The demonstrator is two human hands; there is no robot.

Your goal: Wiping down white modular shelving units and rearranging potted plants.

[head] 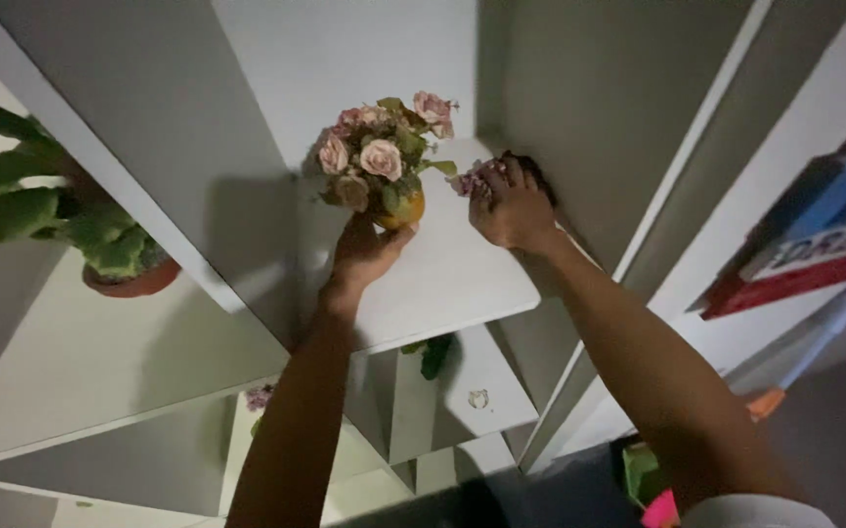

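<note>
Left hand (364,252) grips the yellow vase (401,210) of pink roses (374,152), set on the shelf (462,274). Right hand (509,207), right of the vase, clasps a small blossom (472,179), not yet placed.

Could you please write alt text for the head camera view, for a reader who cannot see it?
A person's left hand grips a small yellow pot of pink roses on a white shelf, while the right hand holds a loose pink sprig beside it. A green potted plant stands in the next compartment; books lean at right.
</note>
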